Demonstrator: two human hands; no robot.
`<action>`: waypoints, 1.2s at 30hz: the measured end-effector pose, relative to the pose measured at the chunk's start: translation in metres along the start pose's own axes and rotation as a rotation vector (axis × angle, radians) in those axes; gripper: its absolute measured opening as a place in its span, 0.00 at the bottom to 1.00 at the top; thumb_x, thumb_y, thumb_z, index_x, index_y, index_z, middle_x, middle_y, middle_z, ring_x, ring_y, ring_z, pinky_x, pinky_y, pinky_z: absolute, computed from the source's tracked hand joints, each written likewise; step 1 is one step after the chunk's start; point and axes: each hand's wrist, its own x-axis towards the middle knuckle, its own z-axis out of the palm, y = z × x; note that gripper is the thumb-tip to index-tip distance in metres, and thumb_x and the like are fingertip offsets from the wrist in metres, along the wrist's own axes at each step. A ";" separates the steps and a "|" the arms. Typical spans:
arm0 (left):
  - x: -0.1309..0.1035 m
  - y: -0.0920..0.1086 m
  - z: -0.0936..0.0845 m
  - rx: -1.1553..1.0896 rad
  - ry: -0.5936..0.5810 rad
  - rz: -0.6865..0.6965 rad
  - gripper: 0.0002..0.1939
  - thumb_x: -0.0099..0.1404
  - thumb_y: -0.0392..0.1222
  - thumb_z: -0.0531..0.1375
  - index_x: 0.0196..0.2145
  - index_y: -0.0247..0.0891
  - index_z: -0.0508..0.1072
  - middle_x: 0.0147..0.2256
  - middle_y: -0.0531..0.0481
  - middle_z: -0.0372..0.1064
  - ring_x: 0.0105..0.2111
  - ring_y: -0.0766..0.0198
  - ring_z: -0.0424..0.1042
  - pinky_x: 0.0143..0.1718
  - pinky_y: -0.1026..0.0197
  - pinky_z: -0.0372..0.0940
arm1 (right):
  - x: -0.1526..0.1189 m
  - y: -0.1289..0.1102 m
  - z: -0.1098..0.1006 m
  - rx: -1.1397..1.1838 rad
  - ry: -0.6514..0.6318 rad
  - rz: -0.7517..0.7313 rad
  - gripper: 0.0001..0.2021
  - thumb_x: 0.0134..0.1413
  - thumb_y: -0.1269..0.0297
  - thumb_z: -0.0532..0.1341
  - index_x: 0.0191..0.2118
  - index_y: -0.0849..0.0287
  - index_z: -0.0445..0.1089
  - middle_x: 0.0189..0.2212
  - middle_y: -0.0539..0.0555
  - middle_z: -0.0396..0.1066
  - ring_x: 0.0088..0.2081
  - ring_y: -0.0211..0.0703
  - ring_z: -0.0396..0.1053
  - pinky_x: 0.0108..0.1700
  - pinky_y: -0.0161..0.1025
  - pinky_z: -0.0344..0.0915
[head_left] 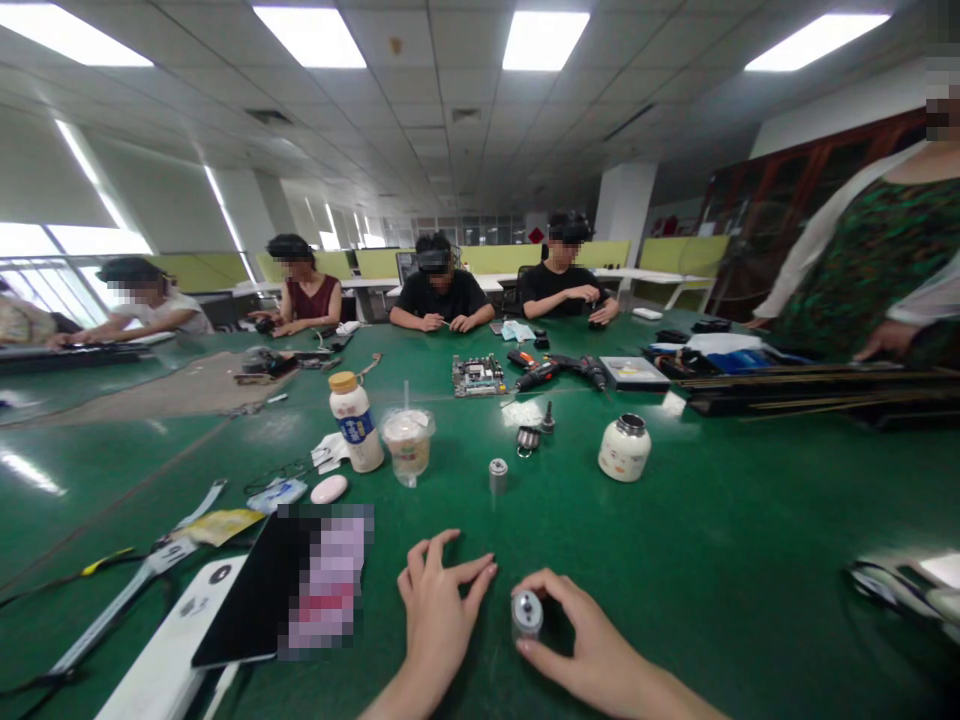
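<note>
My right hand is closed round a small silver metal cylinder, with thumb and fingers on its sides. The cylinder's upper end has dark marks or holes. To its left, my left hand lies over the green table with its fingers apart and holds nothing. The thumb and index fingertips of that hand are close together. A second, similar metal cylinder stands upright ahead of both hands. Behind it are a small metal piece with a ring and a dark pointed part.
A cream open-topped jar stands ahead on the right. Ahead left are a capped bottle and a lidded plastic cup. A tablet lies at left. Farther off are a circuit board, power drills and several people.
</note>
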 end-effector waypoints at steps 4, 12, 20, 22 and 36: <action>-0.004 0.008 -0.007 -0.261 0.085 0.131 0.09 0.63 0.39 0.65 0.39 0.52 0.82 0.44 0.46 0.70 0.48 0.48 0.62 0.48 0.43 0.62 | 0.000 0.003 0.002 0.000 0.009 -0.009 0.16 0.48 0.72 0.65 0.45 0.55 0.69 0.40 0.52 0.74 0.43 0.48 0.70 0.47 0.42 0.65; -0.017 0.019 -0.010 -0.461 -0.031 0.292 0.05 0.65 0.40 0.64 0.38 0.47 0.80 0.41 0.46 0.72 0.47 0.51 0.64 0.48 0.45 0.65 | 0.001 0.001 0.003 0.001 0.007 -0.035 0.13 0.52 0.71 0.63 0.44 0.55 0.69 0.40 0.52 0.73 0.42 0.46 0.70 0.46 0.41 0.65; -0.015 0.022 -0.011 -0.481 -0.067 0.319 0.06 0.65 0.39 0.63 0.39 0.46 0.79 0.40 0.46 0.73 0.46 0.51 0.64 0.48 0.45 0.65 | 0.001 0.002 0.002 -0.005 0.015 -0.038 0.13 0.51 0.72 0.63 0.44 0.55 0.69 0.40 0.52 0.73 0.42 0.46 0.70 0.46 0.40 0.65; -0.015 0.022 -0.010 -0.472 -0.069 0.319 0.06 0.65 0.39 0.63 0.39 0.47 0.79 0.40 0.46 0.73 0.46 0.51 0.65 0.48 0.46 0.65 | 0.001 0.001 0.002 -0.012 0.009 -0.039 0.13 0.50 0.73 0.63 0.44 0.55 0.69 0.40 0.51 0.73 0.42 0.46 0.70 0.46 0.41 0.65; -0.014 0.027 -0.019 -0.453 -0.100 0.298 0.14 0.61 0.37 0.63 0.46 0.44 0.75 0.43 0.45 0.73 0.47 0.50 0.66 0.48 0.45 0.65 | -0.005 0.011 -0.005 0.093 0.125 -0.231 0.25 0.52 0.74 0.58 0.57 0.55 0.60 0.52 0.59 0.68 0.55 0.51 0.66 0.58 0.49 0.62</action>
